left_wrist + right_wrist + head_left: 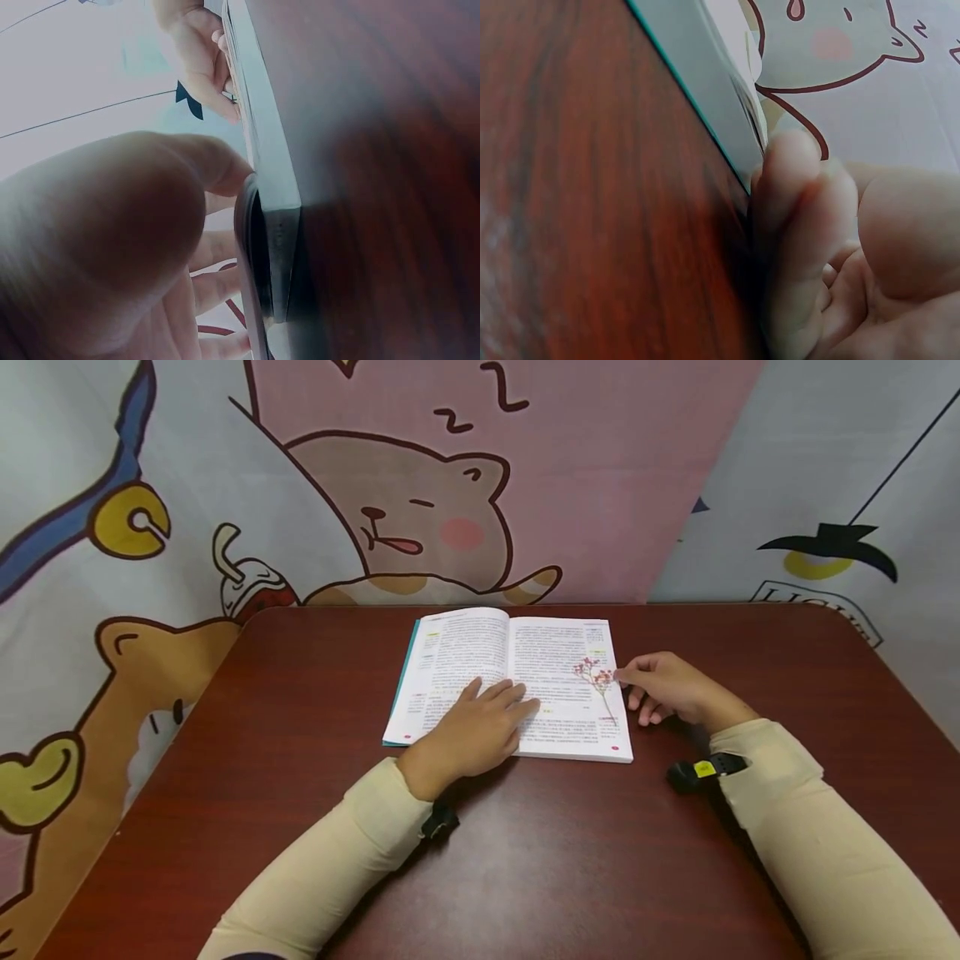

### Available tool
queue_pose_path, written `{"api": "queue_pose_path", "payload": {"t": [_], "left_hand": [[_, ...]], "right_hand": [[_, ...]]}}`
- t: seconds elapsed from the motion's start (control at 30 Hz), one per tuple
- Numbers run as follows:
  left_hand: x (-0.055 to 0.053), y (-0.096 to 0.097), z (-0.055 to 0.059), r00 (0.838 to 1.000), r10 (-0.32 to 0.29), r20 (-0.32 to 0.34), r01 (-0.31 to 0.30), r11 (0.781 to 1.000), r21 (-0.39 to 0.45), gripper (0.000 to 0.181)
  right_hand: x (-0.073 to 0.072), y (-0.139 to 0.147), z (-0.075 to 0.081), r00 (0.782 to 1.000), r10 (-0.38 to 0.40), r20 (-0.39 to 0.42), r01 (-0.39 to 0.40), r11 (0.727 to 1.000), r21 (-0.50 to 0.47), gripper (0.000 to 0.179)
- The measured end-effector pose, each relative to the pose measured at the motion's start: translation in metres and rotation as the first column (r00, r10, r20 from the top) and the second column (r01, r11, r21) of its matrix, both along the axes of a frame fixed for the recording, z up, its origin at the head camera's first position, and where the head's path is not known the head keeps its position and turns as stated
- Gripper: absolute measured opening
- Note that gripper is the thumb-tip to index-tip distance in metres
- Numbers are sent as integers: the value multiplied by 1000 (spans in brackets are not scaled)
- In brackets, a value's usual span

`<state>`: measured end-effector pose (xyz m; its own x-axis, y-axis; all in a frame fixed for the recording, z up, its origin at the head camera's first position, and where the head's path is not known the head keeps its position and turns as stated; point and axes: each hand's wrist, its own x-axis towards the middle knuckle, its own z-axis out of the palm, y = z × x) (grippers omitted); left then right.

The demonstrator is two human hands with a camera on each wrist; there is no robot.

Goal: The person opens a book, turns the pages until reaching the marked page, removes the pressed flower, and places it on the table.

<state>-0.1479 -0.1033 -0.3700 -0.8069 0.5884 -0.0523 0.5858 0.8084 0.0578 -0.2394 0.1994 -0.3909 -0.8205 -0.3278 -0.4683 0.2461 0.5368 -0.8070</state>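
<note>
An open book [562, 647] with printed pages and a teal cover lies on the table. On its right page lies a small dried flower sprig [600, 681] with reddish blossoms and a thin stem. My left hand [476, 731] rests spread over the lower middle of the book, fingers across the centre fold. At the book's right edge, beside the sprig, my right hand [663, 685] pinches the page edge between thumb and forefinger, its other fingers loosely bent. In the right wrist view, those fingertips [791, 161] meet the book's pages [742, 45].
The dark red-brown wooden table [225, 793] runs back to a wall cloth [600, 468] with cartoon animals. Black wrist cameras sit under both sleeves, the right one [693, 772] close over the tabletop.
</note>
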Motion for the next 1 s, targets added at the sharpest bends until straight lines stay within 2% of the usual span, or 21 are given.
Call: {"api": "queue_pose_path", "payload": {"t": [1.0], "left_hand": [[0, 1, 0, 1000, -10, -8, 10, 1000, 2, 47]], "right_hand": [[0, 0, -4, 1000, -8, -20, 9, 1000, 22, 40]]}}
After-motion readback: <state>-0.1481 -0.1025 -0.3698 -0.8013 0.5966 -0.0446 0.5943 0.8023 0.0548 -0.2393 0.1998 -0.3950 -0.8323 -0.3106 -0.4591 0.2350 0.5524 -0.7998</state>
